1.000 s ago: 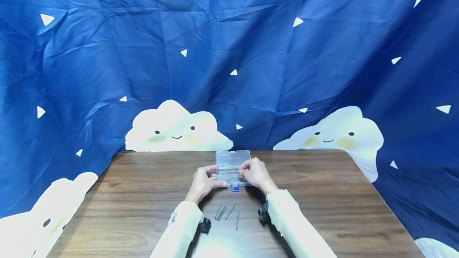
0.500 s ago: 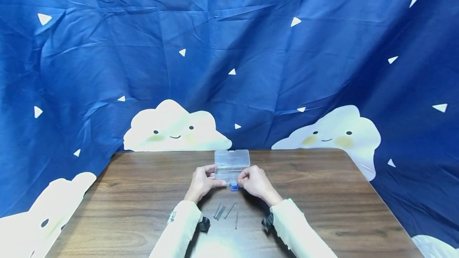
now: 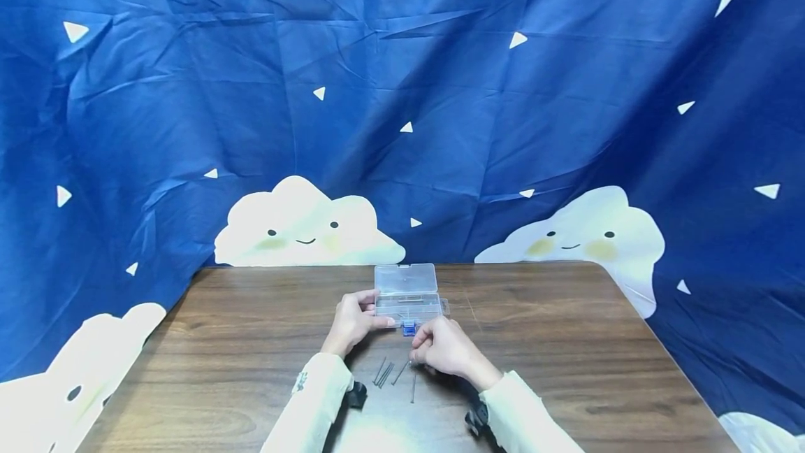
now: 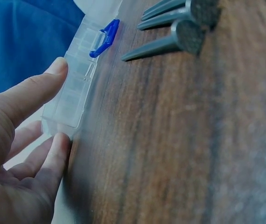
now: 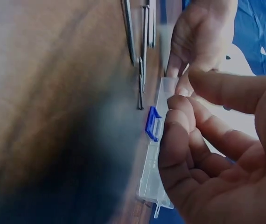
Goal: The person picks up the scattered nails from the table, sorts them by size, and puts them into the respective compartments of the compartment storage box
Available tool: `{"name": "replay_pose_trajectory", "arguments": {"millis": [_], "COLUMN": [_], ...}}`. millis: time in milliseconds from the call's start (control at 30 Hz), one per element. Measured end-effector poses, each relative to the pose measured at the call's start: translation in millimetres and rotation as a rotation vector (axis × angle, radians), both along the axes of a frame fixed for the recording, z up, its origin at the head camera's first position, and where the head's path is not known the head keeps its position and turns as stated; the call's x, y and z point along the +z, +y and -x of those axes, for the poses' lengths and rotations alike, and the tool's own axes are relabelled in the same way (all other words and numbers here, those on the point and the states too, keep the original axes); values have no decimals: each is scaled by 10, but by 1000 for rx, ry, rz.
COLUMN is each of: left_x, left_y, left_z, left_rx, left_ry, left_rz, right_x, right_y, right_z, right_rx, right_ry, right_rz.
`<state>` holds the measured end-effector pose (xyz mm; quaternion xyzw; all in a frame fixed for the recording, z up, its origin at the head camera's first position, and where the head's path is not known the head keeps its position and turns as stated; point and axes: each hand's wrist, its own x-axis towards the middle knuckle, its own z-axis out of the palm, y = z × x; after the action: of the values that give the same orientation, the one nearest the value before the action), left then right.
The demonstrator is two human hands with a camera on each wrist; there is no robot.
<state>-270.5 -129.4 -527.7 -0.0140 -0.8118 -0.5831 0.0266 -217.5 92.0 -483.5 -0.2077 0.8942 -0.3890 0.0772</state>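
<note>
A clear plastic compartment box [image 3: 404, 279] stands with its lid raised, its blue latch [image 3: 409, 329] hanging at the front. My left hand [image 3: 352, 321] grips the box's left end, thumb on the front edge and fingers around the side. Inside the box's back section lies a thin nail-like piece [image 3: 411, 298]. Several grey nails [image 4: 154, 48] lie on the table in front of the box. Over the nearest of these hovers my right hand [image 3: 449, 348], fingers loosely bent. In the right wrist view nothing shows between its thumb [image 5: 231, 91] and fingers.
The brown wooden table [image 3: 270, 355] extends to both sides. A blue curtain [image 3: 402, 89] with white clouds hangs behind its far edge. Dark wrist cameras [image 3: 356, 395] sit under both white sleeves [image 3: 308, 404].
My right hand has come out of the box, moving down and toward me past the latch to the nails. The left hand keeps its hold on the box.
</note>
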Motion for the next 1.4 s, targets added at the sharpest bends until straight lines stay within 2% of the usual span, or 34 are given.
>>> {"name": "replay_pose_trajectory", "arguments": {"millis": [233, 433, 567, 733, 900, 1100, 1400], "left_x": [-7, -13, -1, 11, 3, -4, 13], "left_y": [-4, 0, 4, 0, -5, 2, 6], "left_z": [0, 3, 5, 12, -1, -5, -2], "left_rx": [-6, -13, -8, -8, -20, -20, -2], "left_ry": [-2, 4, 1, 5, 0, -3, -12], "left_rz": [-7, -8, -4, -7, -33, -42, -14], "right_x": [-33, -56, -55, -66, -106, -158, -167], "right_y": [20, -6, -38, -59, -40, -6, 33], "right_z": [-162, -263, -309, -290, -248, -217, -169], "right_rx": [85, 127, 123, 119, 107, 23, -3], "right_ry": [-31, -18, 12, 26, 18, 15, -245], "right_rz": [-80, -127, -137, -142, -101, -12, 237]}}
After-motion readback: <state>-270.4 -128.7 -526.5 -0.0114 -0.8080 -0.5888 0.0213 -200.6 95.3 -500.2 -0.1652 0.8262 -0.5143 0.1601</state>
